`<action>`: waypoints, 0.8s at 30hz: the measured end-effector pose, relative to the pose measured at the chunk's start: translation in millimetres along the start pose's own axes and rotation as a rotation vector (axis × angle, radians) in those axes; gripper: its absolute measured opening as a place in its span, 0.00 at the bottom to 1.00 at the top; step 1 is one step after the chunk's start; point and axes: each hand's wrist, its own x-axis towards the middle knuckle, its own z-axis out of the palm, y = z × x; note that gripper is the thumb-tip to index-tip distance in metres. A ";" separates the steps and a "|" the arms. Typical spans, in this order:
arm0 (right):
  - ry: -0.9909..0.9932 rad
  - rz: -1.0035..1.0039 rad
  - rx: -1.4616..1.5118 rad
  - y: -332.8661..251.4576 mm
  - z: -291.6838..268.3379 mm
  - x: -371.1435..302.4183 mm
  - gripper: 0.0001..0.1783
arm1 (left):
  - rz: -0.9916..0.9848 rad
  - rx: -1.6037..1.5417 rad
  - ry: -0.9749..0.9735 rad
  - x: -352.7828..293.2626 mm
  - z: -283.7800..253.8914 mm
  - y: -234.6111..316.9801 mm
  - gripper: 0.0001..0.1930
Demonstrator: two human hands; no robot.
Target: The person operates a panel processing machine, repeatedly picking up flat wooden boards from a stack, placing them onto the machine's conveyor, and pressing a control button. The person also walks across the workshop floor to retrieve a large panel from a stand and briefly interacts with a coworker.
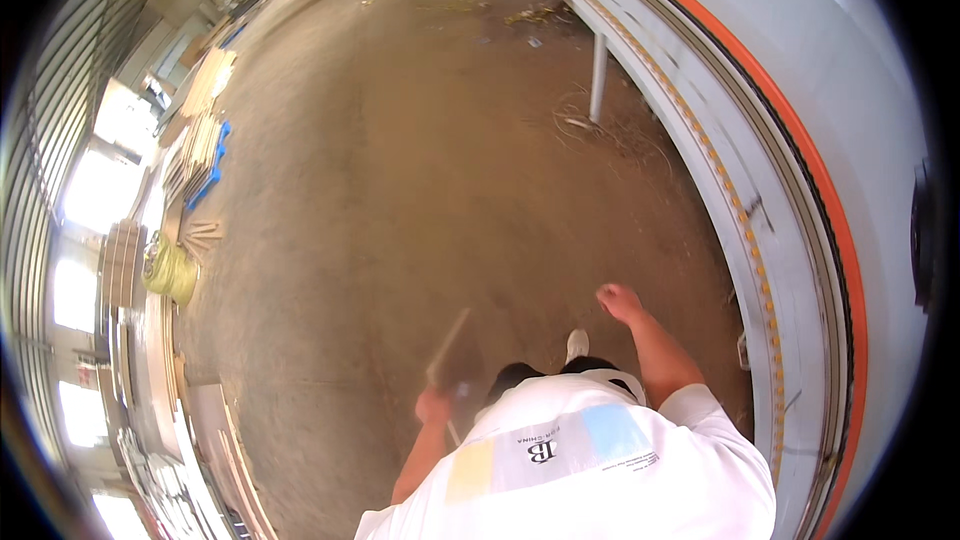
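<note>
My left hand (433, 406) is low in the view, left of my white shirt, with its fingers closed round a thin pale stick (448, 345). The stick slants up and to the right from the hand, and a short piece of it shows below. Both hand and stick are smeared by motion, so its exact kind does not show. Out in front on the right is my right hand (620, 302), its fingers curled in, with nothing seen in them. It hangs over the brown floor (450, 160), apart from the long machine (745, 210) on my right.
Along the machine runs an orange edge strip (815, 165); a white leg (598, 80) stands under it. Loose cord-like scraps (590, 125) lie by the leg. To the left are stacked boards (195, 155), a blue pallet (212, 175) and a yellow-green sack (172, 270).
</note>
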 end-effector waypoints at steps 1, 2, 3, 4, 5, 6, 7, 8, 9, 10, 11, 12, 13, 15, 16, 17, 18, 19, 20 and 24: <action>-0.063 -0.052 0.043 -63.6 -15.9 45.6 0.17 | -0.023 0.003 -0.018 16.1 -5.0 9.8 0.23; -0.132 -0.099 0.077 -124.4 -31.6 76.5 0.18 | -0.051 -0.001 -0.041 28.5 -6.6 18.6 0.23; -0.128 -0.159 0.139 -166.1 -43.5 104.6 0.17 | -0.065 -0.010 -0.062 45.8 -10.3 34.3 0.23; -0.132 -0.221 0.201 -205.6 -51.2 133.8 0.16 | -0.099 -0.015 -0.063 60.5 -6.2 42.8 0.22; -0.137 -0.285 0.269 -244.4 -56.9 167.4 0.16 | -0.130 -0.019 -0.059 78.8 4.9 45.5 0.22; -0.145 -0.308 0.282 -272.0 -63.8 200.6 0.15 | -0.157 -0.026 -0.035 103.8 10.0 52.4 0.22; -0.158 -0.330 0.293 -280.3 -68.4 230.4 0.15 | -0.165 -0.051 -0.085 123.4 12.1 61.2 0.21; -0.152 -0.327 0.260 -285.6 -67.5 256.5 0.16 | -0.181 -0.073 -0.145 141.0 14.2 66.7 0.20; -0.151 -0.323 0.225 -285.9 -62.0 278.1 0.17 | -0.244 -0.086 -0.163 159.2 20.0 70.0 0.19; -0.136 -0.266 0.162 -285.2 -50.7 297.0 0.18 | -0.293 -0.101 -0.174 185.3 23.0 73.1 0.19; -0.169 -0.165 0.111 -300.2 -44.6 294.7 0.17 | -0.344 -0.162 -0.171 195.6 33.2 68.1 0.18; -0.165 -0.060 0.177 -266.2 -35.8 309.7 0.13 | -0.346 -0.210 -0.180 213.3 38.2 70.3 0.17; -0.139 0.074 0.102 -226.6 -29.7 322.2 0.15 | -0.335 -0.252 -0.186 245.3 28.0 88.4 0.16; -0.281 0.194 -0.290 -189.7 -37.3 334.3 0.15 | -0.381 -0.247 -0.303 284.9 -54.9 155.2 0.15; -0.413 0.149 -0.480 -197.7 -37.7 349.6 0.15 | -0.346 -0.291 -0.286 306.2 -73.4 162.9 0.15; -0.482 0.136 -0.565 -210.6 -41.8 365.9 0.15 | -0.348 -0.270 -0.309 336.2 -81.8 168.8 0.15; -0.485 0.160 -0.551 -233.2 -46.6 391.5 0.15 | -0.359 -0.251 -0.322 373.1 -85.2 171.4 0.16; -0.462 0.220 -0.506 -252.2 -54.0 411.7 0.15 | -0.363 -0.209 -0.356 401.3 -91.0 171.2 0.16; -0.426 0.276 -0.446 -270.1 -58.2 438.5 0.15 | -0.344 -0.172 -0.353 428.6 -108.9 179.2 0.17; -0.390 0.404 -0.345 -324.8 -62.0 534.4 0.15 | -0.279 -0.078 -0.322 549.2 -184.5 244.5 0.20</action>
